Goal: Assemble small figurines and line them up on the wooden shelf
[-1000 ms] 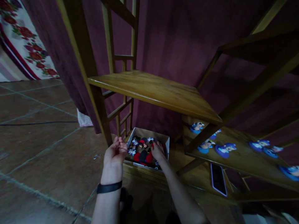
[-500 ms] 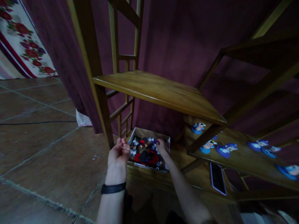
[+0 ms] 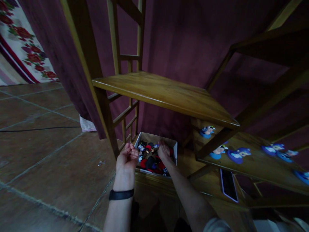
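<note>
In the cardboard box [image 3: 175,155], the right hand [image 3: 163,150], grip unreadable, lies right of the blue-and-white figurines [image 3: 141,148]; the left hand [image 3: 127,157], released and half-curled, hangs beside it.

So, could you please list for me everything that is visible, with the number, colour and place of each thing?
box: one, pale, low beside the shelf post
small figures in the box: several, red, black, blue, white; too crowded to count
figures on the right-hand board: at least six, blue and purple with white
shelf unit: wooden, yellow-brown, centre and right
phone: one, dark with lilac rim, lower right
curtain: purple, behind
floral cloth: white and red, upper left
floor: brown tiles, left
cable: one, black, on the floor
wristband: one, black, left wrist
left hand: one, palm up, beside the box
right hand: one, in the box
</note>
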The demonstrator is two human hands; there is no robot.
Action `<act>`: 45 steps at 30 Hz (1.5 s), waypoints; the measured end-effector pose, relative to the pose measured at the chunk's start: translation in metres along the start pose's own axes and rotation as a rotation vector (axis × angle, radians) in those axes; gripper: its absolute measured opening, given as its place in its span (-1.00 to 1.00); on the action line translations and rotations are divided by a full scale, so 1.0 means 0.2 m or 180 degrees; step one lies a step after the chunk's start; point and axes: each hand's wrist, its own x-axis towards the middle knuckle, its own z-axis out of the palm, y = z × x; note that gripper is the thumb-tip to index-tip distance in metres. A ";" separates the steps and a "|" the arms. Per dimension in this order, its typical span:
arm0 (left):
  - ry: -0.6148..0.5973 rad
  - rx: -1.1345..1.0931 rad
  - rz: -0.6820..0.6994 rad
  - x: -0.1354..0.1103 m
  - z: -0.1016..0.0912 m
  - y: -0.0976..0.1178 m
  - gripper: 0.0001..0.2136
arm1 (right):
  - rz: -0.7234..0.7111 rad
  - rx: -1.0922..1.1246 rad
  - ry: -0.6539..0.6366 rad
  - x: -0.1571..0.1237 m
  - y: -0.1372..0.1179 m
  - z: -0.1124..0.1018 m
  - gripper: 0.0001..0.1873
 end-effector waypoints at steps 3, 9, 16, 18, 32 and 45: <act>0.0118 0.0121 -0.0107 0.00 0.02 -0.02 -0.76 | 0.0214 0.0826 0.0322 -0.03 -0.04 -0.07 -0.73; -0.0127 0.1113 0.0243 -0.03 0.05 -0.11 -0.82 | 0.0460 0.4102 -0.0055 -0.25 -0.32 -0.14 -0.73; -0.0444 0.1271 0.0552 -0.09 0.09 -0.12 -0.84 | -0.0137 0.4543 -0.0402 -0.36 -0.46 -0.23 -0.75; -0.0341 0.1151 0.0607 -0.09 0.09 -0.10 -0.89 | -0.0289 0.4233 -0.0633 -0.30 -0.37 -0.29 -0.71; 0.0017 0.0716 0.0136 -0.06 0.07 -0.01 -0.89 | -0.0295 -0.0236 -0.0341 -0.03 0.20 -0.08 -0.60; -0.0096 0.0759 0.0142 -0.03 0.06 -0.05 -0.90 | -0.0328 -0.0546 -0.0523 0.02 0.15 -0.07 -0.55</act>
